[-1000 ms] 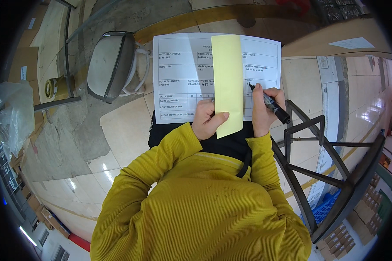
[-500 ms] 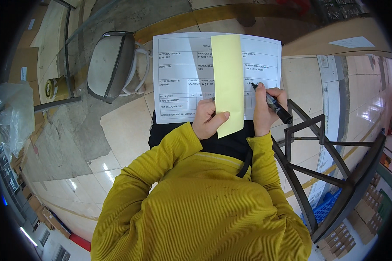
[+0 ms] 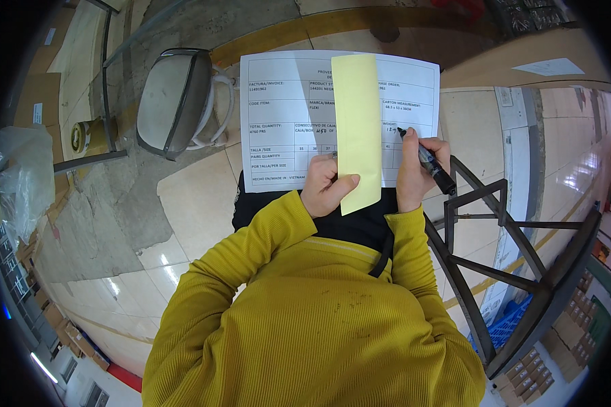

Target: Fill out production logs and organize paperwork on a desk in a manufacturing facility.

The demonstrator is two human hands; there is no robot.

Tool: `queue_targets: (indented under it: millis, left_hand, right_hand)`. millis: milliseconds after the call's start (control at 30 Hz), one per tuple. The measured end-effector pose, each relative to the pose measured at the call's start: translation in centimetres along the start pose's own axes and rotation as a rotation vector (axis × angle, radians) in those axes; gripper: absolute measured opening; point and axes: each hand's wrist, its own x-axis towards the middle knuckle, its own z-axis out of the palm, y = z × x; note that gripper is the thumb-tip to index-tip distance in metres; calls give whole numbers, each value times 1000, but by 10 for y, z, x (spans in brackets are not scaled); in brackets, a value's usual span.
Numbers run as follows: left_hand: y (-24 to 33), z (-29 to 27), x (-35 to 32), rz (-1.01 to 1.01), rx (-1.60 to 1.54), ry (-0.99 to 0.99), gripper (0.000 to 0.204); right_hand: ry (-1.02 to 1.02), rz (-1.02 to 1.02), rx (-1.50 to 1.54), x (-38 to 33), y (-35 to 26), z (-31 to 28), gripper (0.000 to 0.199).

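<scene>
A white printed form (image 3: 271, 102) with ruled boxes lies over my lap. Across its middle stands a long yellow paper strip (image 3: 357, 129), covering part of the print. My left hand (image 3: 327, 186) pinches the strip's lower end, thumb on top, at the form's lower edge. In my right hand (image 3: 415, 169) is a black marker (image 3: 433, 168), closed between thumb and fingers. Its tip touches or hovers just over the form's right-hand box, beside fresh handwritten marks. Whether the tip presses on the paper I cannot tell.
A grey padded chair (image 3: 173, 102) stands beyond the form to the left. Dark metal frame legs (image 3: 482, 271) rise close by my right arm. A brown cardboard box (image 3: 529, 61) is at the upper right, a tape roll (image 3: 81, 139) and clear plastic (image 3: 24, 180) at far left.
The marker tip has moved slightly right, and another handwritten mark shows in the box. My left hand and the yellow strip have barely shifted.
</scene>
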Motion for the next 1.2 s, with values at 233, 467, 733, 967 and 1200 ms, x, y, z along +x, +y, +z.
queue_targets:
  millis: [233,467,733,967,1200]
  left_hand:
    - [3,-2,1,-14,22,-16,10]
    - [15,11,11,-59,248,21,7]
    - [25,20,19,-29,299,-39,82]
    - [38,25,34,42,407,-144,57]
    - [36,38,31,-34,403,-98,56]
  right_hand:
    - [-9,21,30,-2,4,-3,21]
    - [39,-2,-52,10,-5,-15,21]
    - [-105,-90,-304,33,-5,-35,30]
    - [-148,-26,-193,33,-2,-38,23]
    - [-197,11,-131,37,5,-45,24]
